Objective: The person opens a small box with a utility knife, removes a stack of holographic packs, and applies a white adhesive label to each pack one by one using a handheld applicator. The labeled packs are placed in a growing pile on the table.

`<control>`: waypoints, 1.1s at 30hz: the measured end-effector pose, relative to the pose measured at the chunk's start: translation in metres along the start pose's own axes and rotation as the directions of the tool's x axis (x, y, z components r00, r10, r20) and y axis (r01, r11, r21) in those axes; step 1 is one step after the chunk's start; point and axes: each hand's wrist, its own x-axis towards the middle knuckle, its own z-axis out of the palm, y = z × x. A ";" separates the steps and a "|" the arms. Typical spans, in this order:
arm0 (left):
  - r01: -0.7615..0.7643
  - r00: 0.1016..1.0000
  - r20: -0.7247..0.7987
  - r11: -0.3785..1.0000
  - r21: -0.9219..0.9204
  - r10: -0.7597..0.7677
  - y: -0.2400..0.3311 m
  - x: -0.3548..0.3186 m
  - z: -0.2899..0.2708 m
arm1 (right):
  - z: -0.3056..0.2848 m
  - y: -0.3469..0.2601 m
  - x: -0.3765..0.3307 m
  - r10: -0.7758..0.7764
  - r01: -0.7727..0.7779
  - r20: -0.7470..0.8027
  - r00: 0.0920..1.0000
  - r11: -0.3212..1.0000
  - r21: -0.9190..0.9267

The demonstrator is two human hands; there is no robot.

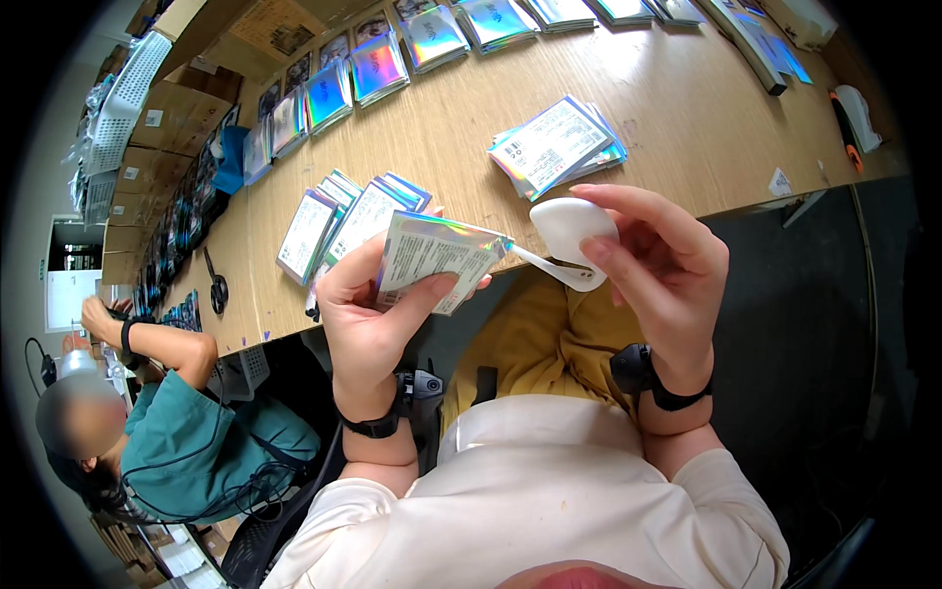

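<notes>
Two hands: holographic packet (437, 257), white case (572, 230).

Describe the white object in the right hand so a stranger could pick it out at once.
Start at the long wooden table covered with stacks of shiny packets. Just past its near edge, the right hand holds a smooth white rounded tool by its top, its thin tip aimed at the holographic packet in the left hand. It is the only plain white, curved thing among flat iridescent packets.

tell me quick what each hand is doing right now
Left hand: closed on a shiny packet.
Right hand: closed on a white oval pad.
</notes>
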 end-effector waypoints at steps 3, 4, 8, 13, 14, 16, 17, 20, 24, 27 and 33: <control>-0.033 0.999 -0.040 0.999 -0.020 0.033 0.003 0.000 0.002 | -0.003 0.001 0.000 -0.029 0.029 0.025 0.999 1.000 -0.002; -0.045 0.998 -0.054 0.999 -0.015 0.045 -0.001 -0.001 -0.004 | -0.003 0.000 0.000 -0.034 0.034 0.030 0.999 0.999 0.005; -0.076 0.997 -0.015 0.997 -0.001 0.076 -0.010 -0.007 -0.019 | -0.001 -0.001 -0.001 -0.018 0.017 0.026 1.000 0.999 0.036; 0.088 0.996 0.013 0.959 -0.268 -0.088 -0.007 -0.003 -0.005 | -0.002 -0.005 -0.001 0.182 -0.206 0.113 0.977 0.944 0.259; 0.147 0.989 0.029 0.913 -0.380 -0.147 -0.005 -0.001 -0.002 | -0.002 -0.003 0.000 0.221 -0.260 0.154 0.963 0.912 0.318; 0.204 0.978 0.074 0.825 -0.527 -0.195 -0.012 -0.001 -0.005 | -0.002 -0.003 0.001 0.254 -0.303 0.176 0.951 0.876 0.375; 0.184 0.981 0.040 0.845 -0.503 -0.189 -0.011 -0.001 0.000 | -0.001 -0.005 0.000 0.252 -0.293 0.156 0.955 0.878 0.378; 0.127 0.989 -0.048 0.959 -0.254 -0.143 -0.004 0.001 0.003 | 0.001 -0.005 -0.001 0.166 -0.172 0.045 0.985 0.963 0.207; 0.084 0.995 -0.050 0.996 -0.024 -0.085 -0.003 -0.001 0.004 | 0.002 0.001 -0.001 0.025 -0.026 0.007 1.000 0.997 0.068; 0.158 0.987 0.043 0.985 -0.066 -0.155 -0.002 -0.002 0.009 | 0.000 -0.002 -0.001 0.096 -0.102 0.047 0.994 0.983 0.153; 0.050 0.998 -0.060 0.958 0.282 -0.034 -0.004 -0.002 0.014 | 0.002 -0.001 -0.003 0.088 -0.089 0.012 0.996 0.980 0.179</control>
